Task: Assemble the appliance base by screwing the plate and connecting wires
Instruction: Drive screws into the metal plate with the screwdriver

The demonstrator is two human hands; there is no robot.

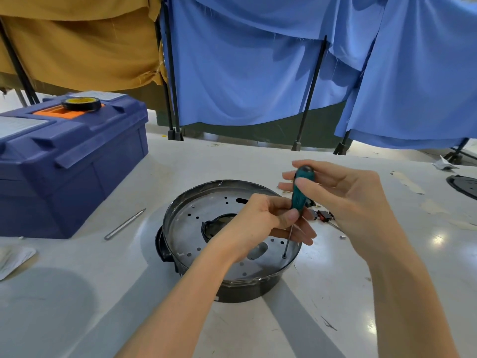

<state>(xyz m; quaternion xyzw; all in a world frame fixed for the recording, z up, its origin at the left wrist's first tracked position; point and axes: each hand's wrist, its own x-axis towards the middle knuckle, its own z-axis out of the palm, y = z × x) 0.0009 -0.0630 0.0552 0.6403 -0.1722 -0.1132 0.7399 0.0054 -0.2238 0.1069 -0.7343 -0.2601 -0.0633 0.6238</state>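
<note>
A big blue toolbox [77, 161] made of hard plastic sits at the upper left of the frame. A black roll of tape [81, 104] with a yellow middle lies on its orange lid part. A thin, shiny metal stick [125, 224] lies on the white table [77, 293], between the toolbox and the pot. A flat white packet [13, 259] is at the left edge. A dark round thing [464, 186] peeks in at the right edge. Soft blue cloth [245, 68] and tan cloth [77, 47] hang across the top on black poles.

The round black pot base [245, 290] sits in the middle of the frame. A shiny metal plate [188, 228] with many small holes lies on top of it.

The left hand [263, 220] covers part of the plate's big middle hole. Its thumb and fingers are curled and pinch the screwdriver [300, 192] where the green handle meets the thin rod. The right hand [348, 200] pinches the top of the handle with its thumb and fingertips, and the rest of that hand is loosely spread. The screwdriver stands almost straight up, with its tip in a hole near the plate's lower right rim. A small red and black part [324, 215] lies just right of the pot, partly hidden by the hands.
</note>
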